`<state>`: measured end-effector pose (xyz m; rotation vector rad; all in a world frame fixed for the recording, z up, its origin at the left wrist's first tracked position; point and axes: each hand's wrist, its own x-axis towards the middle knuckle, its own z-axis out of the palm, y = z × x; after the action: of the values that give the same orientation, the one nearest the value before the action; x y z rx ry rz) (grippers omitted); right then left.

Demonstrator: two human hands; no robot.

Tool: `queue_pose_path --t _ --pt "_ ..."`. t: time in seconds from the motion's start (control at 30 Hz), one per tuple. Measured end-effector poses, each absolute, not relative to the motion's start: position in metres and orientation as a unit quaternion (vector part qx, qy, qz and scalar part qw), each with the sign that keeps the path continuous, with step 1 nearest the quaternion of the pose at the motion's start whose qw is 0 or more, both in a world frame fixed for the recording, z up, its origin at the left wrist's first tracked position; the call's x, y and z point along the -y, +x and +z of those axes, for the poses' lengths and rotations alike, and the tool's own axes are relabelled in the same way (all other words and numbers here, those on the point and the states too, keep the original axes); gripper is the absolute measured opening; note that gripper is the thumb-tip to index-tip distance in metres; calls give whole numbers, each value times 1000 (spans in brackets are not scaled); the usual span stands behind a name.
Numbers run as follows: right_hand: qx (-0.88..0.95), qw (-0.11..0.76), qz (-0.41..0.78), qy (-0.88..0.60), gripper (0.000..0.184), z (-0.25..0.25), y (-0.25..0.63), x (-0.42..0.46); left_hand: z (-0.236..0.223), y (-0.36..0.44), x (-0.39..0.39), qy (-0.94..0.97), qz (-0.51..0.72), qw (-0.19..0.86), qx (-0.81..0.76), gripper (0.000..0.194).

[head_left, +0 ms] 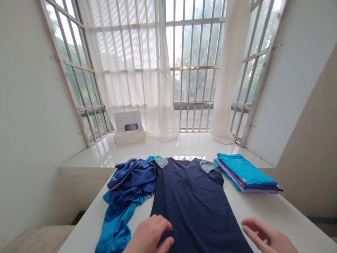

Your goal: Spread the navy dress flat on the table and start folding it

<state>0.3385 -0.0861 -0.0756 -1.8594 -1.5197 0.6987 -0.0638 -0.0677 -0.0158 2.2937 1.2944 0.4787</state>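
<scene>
A dark navy dress [193, 203] lies spread flat along the middle of a white table [284, 214], neckline away from me. My left hand [150, 238] rests palm down on the dress's near left edge, fingers loosely curled and holding nothing. My right hand [268, 237] hovers just over the table beside the dress's right hem, fingers spread and empty.
A heap of crumpled blue and turquoise garments [126, 194] lies left of the dress, one piece hanging off the table's front. A folded stack of turquoise and purple clothes [247, 173] sits at the right. Behind is a glossy window ledge with a white box [129, 132] and sheer curtains.
</scene>
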Motion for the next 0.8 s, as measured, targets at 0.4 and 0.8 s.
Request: queue_pose_path --t 0.4,0.8 --pt "582 134 -30 -801 53 -80 298 -111 -34 76 -129 878 101 73 -463 59" --pt "587 139 -18 -798 49 -107 314 -118 -101 81 -188 770 129 79 -619 70"
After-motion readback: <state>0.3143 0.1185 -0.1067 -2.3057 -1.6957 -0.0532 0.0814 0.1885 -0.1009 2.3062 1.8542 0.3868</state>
